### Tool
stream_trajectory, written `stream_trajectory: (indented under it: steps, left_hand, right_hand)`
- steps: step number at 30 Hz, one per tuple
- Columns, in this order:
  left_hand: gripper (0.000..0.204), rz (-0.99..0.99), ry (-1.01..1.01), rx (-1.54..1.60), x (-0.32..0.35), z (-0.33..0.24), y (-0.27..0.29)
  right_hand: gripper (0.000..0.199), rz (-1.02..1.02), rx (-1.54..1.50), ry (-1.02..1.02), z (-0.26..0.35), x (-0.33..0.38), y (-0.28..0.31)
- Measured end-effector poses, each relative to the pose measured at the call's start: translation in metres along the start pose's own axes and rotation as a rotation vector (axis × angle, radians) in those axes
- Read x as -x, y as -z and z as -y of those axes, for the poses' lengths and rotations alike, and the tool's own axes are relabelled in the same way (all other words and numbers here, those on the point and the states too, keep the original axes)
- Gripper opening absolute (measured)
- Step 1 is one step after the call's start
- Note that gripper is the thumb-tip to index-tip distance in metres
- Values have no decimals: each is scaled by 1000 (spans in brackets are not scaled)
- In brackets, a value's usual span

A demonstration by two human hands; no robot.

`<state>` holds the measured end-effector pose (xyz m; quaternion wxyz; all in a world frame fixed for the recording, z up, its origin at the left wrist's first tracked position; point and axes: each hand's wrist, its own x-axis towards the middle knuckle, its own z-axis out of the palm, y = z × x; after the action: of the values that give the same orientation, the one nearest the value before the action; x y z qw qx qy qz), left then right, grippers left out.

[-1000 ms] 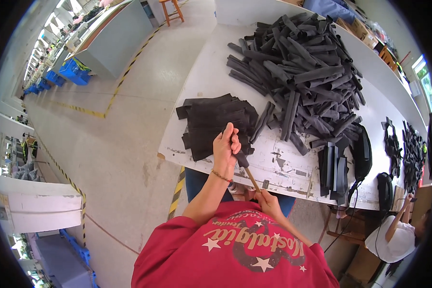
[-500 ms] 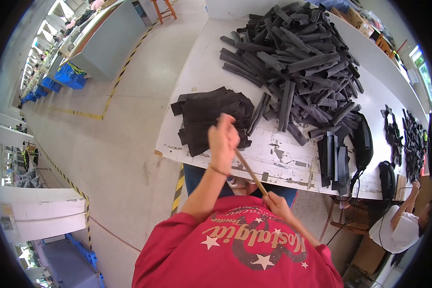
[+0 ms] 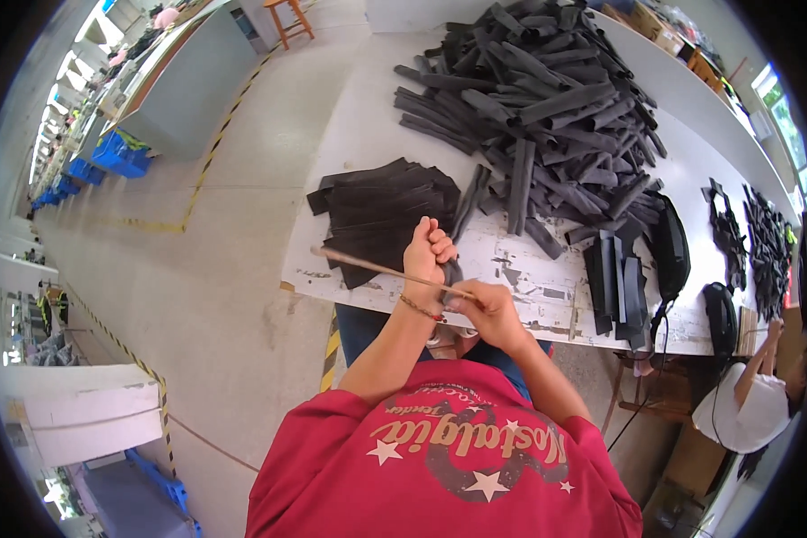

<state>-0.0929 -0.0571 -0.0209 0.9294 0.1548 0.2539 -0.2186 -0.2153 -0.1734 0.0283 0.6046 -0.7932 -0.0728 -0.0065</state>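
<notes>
My left hand [image 3: 429,255], a cord bracelet at its wrist, is closed in a fist over the table's near edge. A short dark grey fabric piece [image 3: 453,272] shows below its fingers and reaches down to my right hand. My right hand [image 3: 491,316] pinches one end of a thin wooden stick [image 3: 377,266], which slants up to the left across my left wrist. Just beyond my left hand lies a layered stack of flat black fabric pieces [image 3: 381,211]. One rolled black tube [image 3: 472,202] rests beside that stack.
A big heap of dark fabric tubes [image 3: 547,108] covers the back of the white table [image 3: 350,134]. Flat black strips [image 3: 617,291] and a black padded strap-like piece [image 3: 670,242] lie right. Another person [image 3: 740,408] sits at far right. Blue crates [image 3: 121,154] stand far left.
The stick has swung from pointing up between my hands to slanting left over my left wrist. My right hand has risen beside my left, which has closed on a fabric piece.
</notes>
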Motion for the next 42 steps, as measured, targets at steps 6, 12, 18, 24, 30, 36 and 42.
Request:
stream_trajectory:
  steps: [6,12,18,24,30,36,42]
  left_hand:
    - [27,77,-587,-264,20,-66,-17]
    - [26,646,-346,-1091,68,47,2]
    - [13,762,216,-1509,98,64,45]
    - [9,468,-1160,-1901,53,-3,29]
    - [19,404,-1250,-2215,20,-42,23]
    - [18,501,-1042,-2044,8,-67,25]
    - [15,367,-548,-1728,15,-88,15]
  right_hand:
    - [19,-24,-781,-152,22,37,19]
    - [19,-388,-529,-223,13,-11,28]
    - [23,-1026,-159,38,29,-55,93]
    - [38,-780,426,26,-12,-68,122]
    - [26,-562,341,-127,-54,-8,98]
    - [21,-293,397,-197,-55,26,108]
    - [20,-89,803,94,-30,32,132]
